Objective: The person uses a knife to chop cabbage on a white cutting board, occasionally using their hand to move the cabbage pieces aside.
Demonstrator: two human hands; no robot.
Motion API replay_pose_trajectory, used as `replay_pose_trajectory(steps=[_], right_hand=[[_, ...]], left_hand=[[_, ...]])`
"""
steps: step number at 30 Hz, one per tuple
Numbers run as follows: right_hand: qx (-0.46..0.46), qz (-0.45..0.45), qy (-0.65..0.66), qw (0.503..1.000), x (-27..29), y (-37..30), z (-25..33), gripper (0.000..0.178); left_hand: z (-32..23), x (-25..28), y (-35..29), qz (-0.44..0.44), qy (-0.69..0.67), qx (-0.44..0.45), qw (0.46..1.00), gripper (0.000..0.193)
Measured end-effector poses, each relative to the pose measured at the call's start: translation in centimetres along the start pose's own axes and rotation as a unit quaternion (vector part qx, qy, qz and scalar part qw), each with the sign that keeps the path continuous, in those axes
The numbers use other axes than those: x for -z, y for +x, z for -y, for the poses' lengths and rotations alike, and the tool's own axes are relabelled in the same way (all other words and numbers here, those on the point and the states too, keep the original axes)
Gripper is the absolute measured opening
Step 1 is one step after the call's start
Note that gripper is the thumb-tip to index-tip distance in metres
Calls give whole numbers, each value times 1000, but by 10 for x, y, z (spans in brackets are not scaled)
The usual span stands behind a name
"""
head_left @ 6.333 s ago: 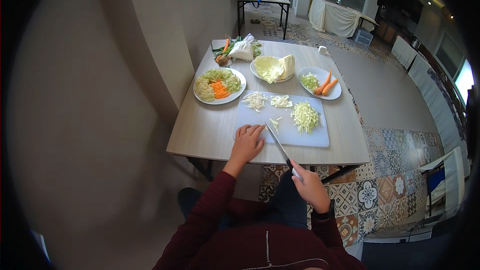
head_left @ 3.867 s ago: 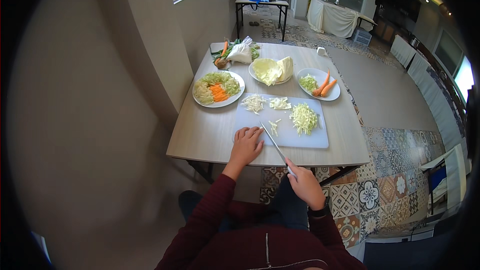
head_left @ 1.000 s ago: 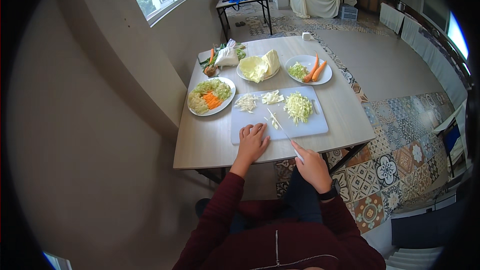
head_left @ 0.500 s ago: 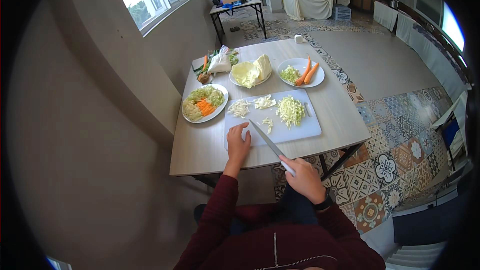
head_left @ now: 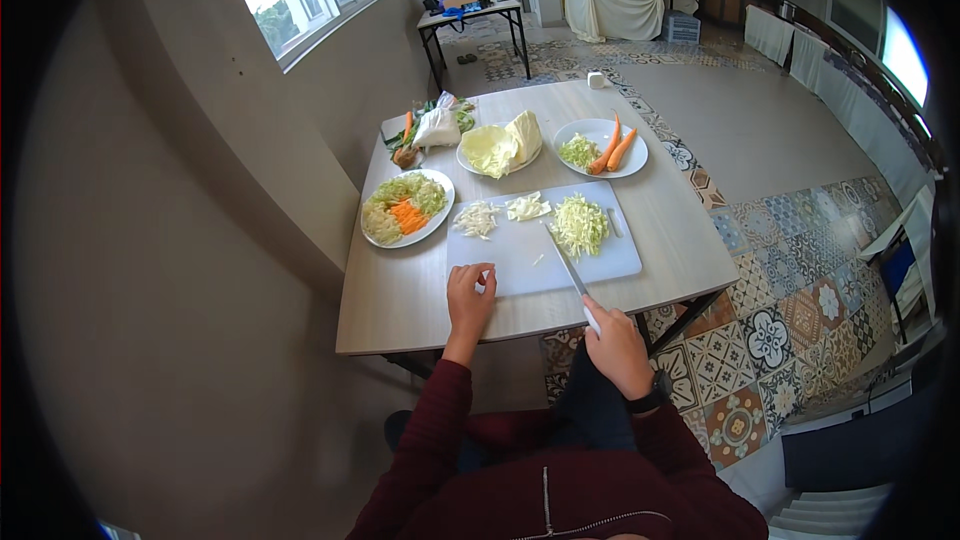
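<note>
Head view, as I read it. Right grip [head_left: 617, 346]: closed round handle of knife [head_left: 567, 262]; blade beside heap of shredded cabbage [head_left: 579, 227]. Left grip [head_left: 470, 302]: part curled at near left corner of cutting board [head_left: 505, 262]; I cannot tell whether anything is pinched. Board: toward near edge of counter [head_left: 682, 240]. Carrots [head_left: 622, 149]: on plate [head_left: 634, 162], toward right edge.

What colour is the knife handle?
White, where the right hand leaves the knife handle uncovered; head view shows it.

Two hands [head_left: 470, 302], one knife [head_left: 575, 277], one cutting board [head_left: 500, 260] — three plates [head_left: 628, 167], two plated whole carrots [head_left: 621, 151]
</note>
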State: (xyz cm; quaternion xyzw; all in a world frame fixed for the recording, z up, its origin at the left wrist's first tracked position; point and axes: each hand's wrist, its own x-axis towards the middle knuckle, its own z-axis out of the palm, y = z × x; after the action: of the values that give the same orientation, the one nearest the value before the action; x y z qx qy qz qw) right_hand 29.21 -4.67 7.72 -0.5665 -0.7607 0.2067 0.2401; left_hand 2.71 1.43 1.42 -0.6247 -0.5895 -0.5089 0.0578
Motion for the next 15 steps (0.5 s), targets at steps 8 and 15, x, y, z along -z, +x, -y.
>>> replay_pose_trajectory(steps=[8,15], right_hand=[[74,-13,157,985,19,-2,-12,50],[55,68,55,995,26,-18,3,46]], left_hand=[[-3,2,1,14,-16,18,1000,10],[-2,1,1,36,-10,15,999,10]])
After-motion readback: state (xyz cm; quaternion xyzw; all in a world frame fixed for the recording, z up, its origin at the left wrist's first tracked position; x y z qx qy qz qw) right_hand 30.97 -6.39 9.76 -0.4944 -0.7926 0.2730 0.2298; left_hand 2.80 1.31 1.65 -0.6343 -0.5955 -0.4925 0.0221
